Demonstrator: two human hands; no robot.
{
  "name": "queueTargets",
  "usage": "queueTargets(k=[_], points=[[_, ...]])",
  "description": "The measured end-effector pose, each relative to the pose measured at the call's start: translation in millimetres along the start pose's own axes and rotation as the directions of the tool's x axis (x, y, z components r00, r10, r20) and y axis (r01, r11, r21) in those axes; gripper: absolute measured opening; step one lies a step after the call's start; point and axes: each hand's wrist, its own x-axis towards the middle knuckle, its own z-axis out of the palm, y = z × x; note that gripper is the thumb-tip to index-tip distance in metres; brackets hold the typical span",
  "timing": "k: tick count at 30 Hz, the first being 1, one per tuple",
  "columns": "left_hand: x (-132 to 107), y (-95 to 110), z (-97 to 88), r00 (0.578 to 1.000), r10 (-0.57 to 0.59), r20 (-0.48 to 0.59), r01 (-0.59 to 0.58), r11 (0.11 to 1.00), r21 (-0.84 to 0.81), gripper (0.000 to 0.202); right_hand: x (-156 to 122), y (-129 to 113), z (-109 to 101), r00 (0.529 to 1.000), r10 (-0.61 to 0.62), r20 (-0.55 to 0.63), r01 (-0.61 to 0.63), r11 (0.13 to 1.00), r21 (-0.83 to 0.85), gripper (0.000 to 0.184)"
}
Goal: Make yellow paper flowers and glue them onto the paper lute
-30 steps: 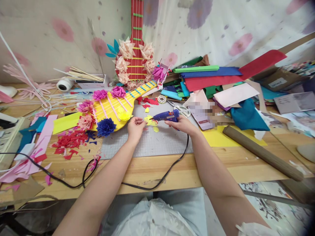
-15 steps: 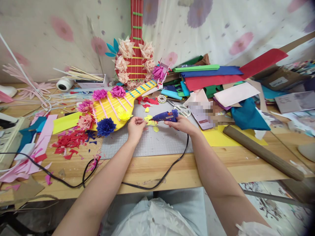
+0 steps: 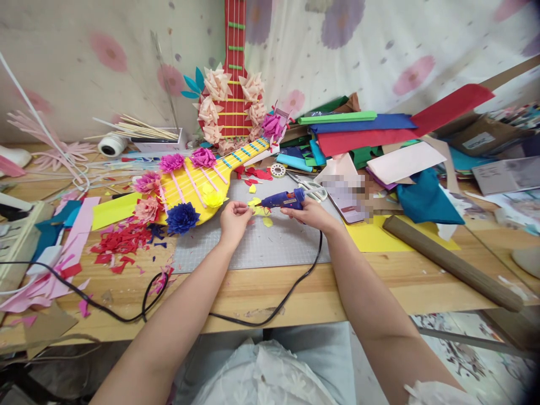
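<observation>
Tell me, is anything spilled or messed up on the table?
Yes: red scraps lie scattered on the table left of the mat, looking like a spill, though perhaps just cuttings. The gun's black cord trails loosely near the front edge. Nothing looks clearly broken.

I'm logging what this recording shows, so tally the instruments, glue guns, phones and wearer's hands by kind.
Instruments: 2, a red instrument and a yellow instrument
Glue gun: 1
Phone: 1
Hands: 2, left hand and right hand
Total: 6
</observation>
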Motion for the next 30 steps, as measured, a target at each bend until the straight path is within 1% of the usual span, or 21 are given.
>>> queueTargets(k=[9, 14, 16, 18, 20, 21, 23, 25, 28, 30], points=[[0.3, -2.1, -0.2, 1.000, 0.015, 0.010, -0.015, 0.999, 0.041, 0.018, 1.0, 0.6, 0.3, 1.000, 0.015, 0.002, -0.015, 0.999, 0.029, 0.042], [-1.5, -2.0, -0.2, 0.998, 0.051, 0.038, -0.053, 0.997, 0.061, 0.018, 1.3, 0.3, 2.4, 1.000, 0.006, -0.017, -0.004, 0.992, 0.124, 0.040], [-2.8, -0.8, 0.1, 0.997, 0.051, 0.052, -0.054, 0.997, 0.053, 0.017, 6.0, 3.6, 6.8, 0.997, 0.018, -0.077, -0.004, 0.983, 0.185, 0.041], [-4.1, 0.3, 0.5, 0.997, 0.043, 0.061, -0.045, 0.998, 0.038, 0.018, 13.8, 8.8, 12.6, 0.981, 0.077, -0.180, -0.038, 0.978, 0.207, 0.043], [-4.9, 1.0, 1.0, 0.997, 0.038, 0.061, -0.040, 0.999, 0.027, 0.019, 22.9, 14.3, 18.3, 0.940, 0.133, -0.313, -0.093, 0.986, 0.139, 0.044], [-5.0, 1.0, 1.2, 0.998, 0.036, 0.058, -0.038, 0.999, 0.025, 0.020, 27.2, 16.6, 20.7, 0.918, 0.135, -0.373, -0.114, 0.990, 0.078, 0.045], [-4.8, 0.6, 1.5, 0.998, 0.039, 0.049, -0.040, 0.999, 0.024, 0.022, 33.8, 19.6, 24.2, 0.886, 0.088, -0.456, -0.123, 0.991, -0.048, 0.045], [-4.5, 0.1, 1.8, 0.999, 0.043, 0.033, -0.043, 0.999, 0.021, 0.023, 37.0, 20.3, 26.3, 0.882, 0.040, -0.469, -0.116, 0.984, -0.134, 0.045], [-4.8, 1.2, 2.4, 0.998, 0.051, 0.023, -0.051, 0.999, 0.004, 0.022, 36.0, 18.8, 27.6, 0.895, 0.019, -0.446, -0.130, 0.967, -0.219, 0.044], [-5.8, 3.3, 3.2, 0.998, 0.051, 0.030, -0.050, 0.999, -0.014, 0.022, 32.2, 17.4, 26.0, 0.895, -0.003, -0.447, -0.134, 0.953, -0.273, 0.044]])
